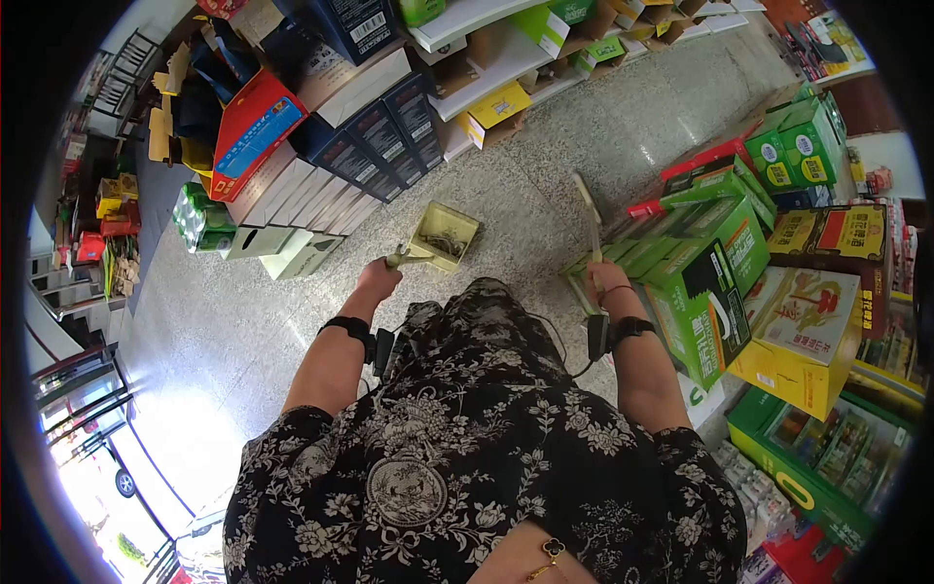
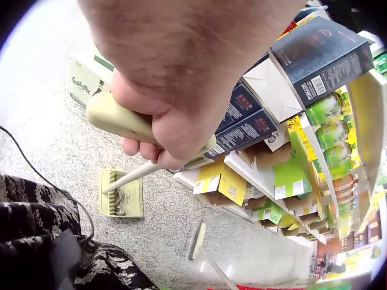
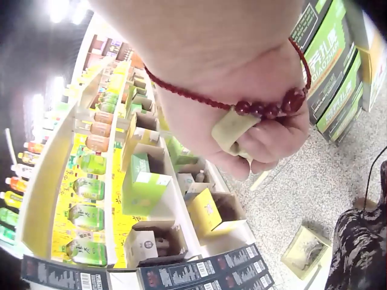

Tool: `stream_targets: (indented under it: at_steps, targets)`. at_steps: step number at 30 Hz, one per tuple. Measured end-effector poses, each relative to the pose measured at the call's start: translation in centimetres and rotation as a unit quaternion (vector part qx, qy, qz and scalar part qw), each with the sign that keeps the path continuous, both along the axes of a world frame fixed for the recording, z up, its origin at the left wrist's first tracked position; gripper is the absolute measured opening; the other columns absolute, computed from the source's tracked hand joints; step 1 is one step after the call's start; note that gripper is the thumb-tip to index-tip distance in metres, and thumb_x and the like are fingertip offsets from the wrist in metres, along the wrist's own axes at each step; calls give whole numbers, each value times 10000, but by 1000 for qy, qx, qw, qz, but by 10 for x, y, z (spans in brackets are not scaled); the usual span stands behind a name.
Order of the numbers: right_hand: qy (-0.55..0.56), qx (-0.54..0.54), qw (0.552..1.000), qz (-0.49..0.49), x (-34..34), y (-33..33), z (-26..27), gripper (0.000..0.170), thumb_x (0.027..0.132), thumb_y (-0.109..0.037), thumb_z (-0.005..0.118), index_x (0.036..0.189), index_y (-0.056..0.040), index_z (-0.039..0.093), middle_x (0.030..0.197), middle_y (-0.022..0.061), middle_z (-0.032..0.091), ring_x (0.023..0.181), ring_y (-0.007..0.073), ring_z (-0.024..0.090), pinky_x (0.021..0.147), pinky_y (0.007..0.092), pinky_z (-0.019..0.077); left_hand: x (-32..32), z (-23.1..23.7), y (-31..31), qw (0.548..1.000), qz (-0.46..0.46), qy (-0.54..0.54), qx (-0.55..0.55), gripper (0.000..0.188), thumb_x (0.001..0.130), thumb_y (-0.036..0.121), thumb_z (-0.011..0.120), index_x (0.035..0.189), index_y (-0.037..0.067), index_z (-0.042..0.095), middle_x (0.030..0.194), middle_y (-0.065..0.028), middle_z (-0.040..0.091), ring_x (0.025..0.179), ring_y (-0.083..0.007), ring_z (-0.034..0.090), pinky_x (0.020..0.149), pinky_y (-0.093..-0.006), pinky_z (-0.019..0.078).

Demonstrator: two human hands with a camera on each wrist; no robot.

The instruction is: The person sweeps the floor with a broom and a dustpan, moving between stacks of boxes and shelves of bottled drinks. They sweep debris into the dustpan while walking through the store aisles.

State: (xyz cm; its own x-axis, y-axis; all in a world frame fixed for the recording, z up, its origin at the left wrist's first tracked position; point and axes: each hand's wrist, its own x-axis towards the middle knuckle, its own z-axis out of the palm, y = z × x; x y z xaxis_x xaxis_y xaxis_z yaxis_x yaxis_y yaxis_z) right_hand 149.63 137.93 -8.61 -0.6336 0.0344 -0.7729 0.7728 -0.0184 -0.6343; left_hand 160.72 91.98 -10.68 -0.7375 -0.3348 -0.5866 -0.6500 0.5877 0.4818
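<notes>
My left hand [image 1: 379, 280] grips the thick, pale handle end of a long-handled dustpan. The yellowish dustpan [image 1: 446, 237] lies on the floor ahead of my body, with grey debris inside and comb teeth along one edge, clear in the left wrist view [image 2: 139, 208]. The right hand [image 1: 611, 282] is wrapped around the pale handle [image 3: 233, 130] of a broom. In the head view the broom head [image 1: 589, 198] is out ahead of that hand, to the right of the dustpan. Speckled floor separates the two tools.
Stacked dark-blue boxes [image 1: 375, 146] and shelves with opened cartons [image 1: 496, 107] stand ahead and left. Green cartons [image 1: 705, 282] and a yellow box [image 1: 798, 331] crowd the right side, close to the right hand. Green-wrapped cans [image 1: 202, 219] sit at the left. A thin cable [image 2: 42, 175] hangs by the clothing.
</notes>
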Motion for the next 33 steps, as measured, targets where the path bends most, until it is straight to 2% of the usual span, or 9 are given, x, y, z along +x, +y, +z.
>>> stream_targets:
  at_steps: [5, 7, 8, 10, 19, 21, 22, 27, 33]
  targets:
    - [-72, 55, 995, -38, -10, 4, 2, 161, 796, -79, 569, 941, -96, 502, 623, 24, 484, 452, 157, 404, 386, 306, 314, -22, 7, 7, 1000, -7, 5, -3, 419, 703, 269, 583, 1084, 94, 566, 996, -163, 611, 915, -333, 579, 783, -410, 460]
    - [-28, -43, 998, 32, -6, 3, -4, 214, 780, -89, 577, 984, -97, 512, 646, 18, 475, 487, 147, 403, 391, 301, 301, -31, 15, 11, 1000, -10, 15, 6, 418, 707, 270, 580, 1086, 95, 565, 999, -163, 610, 917, -332, 579, 784, -408, 460]
    - [-28, -41, 998, 32, -6, 3, -7, 214, 780, -89, 577, 984, -97, 512, 646, 18, 475, 487, 147, 403, 391, 301, 301, -36, 20, 13, 1000, -16, 4, 5, 412, 709, 269, 576, 1084, 99, 565, 994, -158, 612, 918, -324, 580, 785, -405, 460]
    - [-6, -15, 984, 179, -5, -14, 15, 308, 758, -94, 584, 1057, -95, 508, 663, 12, 466, 505, 124, 393, 404, 290, 299, -48, 35, 21, 1000, -23, -5, 3, 407, 711, 268, 573, 1082, 102, 566, 990, -152, 613, 918, -317, 581, 786, -401, 460]
    - [-23, -42, 966, 255, -12, -76, 72, 223, 726, -101, 612, 945, -81, 579, 660, -16, 447, 508, 92, 361, 406, 248, 273, -96, 39, 26, 996, -78, -16, -29, 376, 717, 283, 568, 1063, 135, 575, 977, -110, 619, 899, -276, 592, 768, -396, 465]
    - [-27, -30, 962, 269, -20, -76, 84, 260, 724, -99, 608, 983, -91, 578, 666, -19, 456, 504, 88, 361, 402, 245, 270, -106, 38, 24, 995, -91, 23, -30, 363, 709, 216, 578, 1053, 101, 584, 707, -85, 614, 588, -198, 593, 543, -331, 474]
    - [-27, -17, 958, 286, -27, -75, 89, 299, 722, -96, 604, 1020, -100, 578, 671, -22, 465, 500, 85, 361, 398, 241, 266, -112, 40, 23, 995, -94, 23, -29, 363, 709, 216, 578, 1053, 101, 584, 707, -85, 614, 588, -198, 593, 543, -331, 474]
    - [-21, -21, 980, 195, -54, -39, 77, 469, 726, -99, 595, 1187, -132, 520, 679, -28, 477, 493, 78, 379, 393, 235, 269, -142, 61, 29, 986, -161, -4, -46, 386, 706, 274, 582, 1054, 107, 579, 897, -128, 623, 825, -298, 595, 715, -397, 472]
    - [19, 84, 989, 116, -97, -14, 87, 590, 737, -47, 572, 1303, -91, 413, 713, 16, 509, 520, 122, 440, 428, 269, 339, -181, 62, 32, 981, -191, 16, -34, 372, 709, 280, 575, 1036, 103, 577, 891, -125, 619, 820, -283, 596, 712, -395, 469]
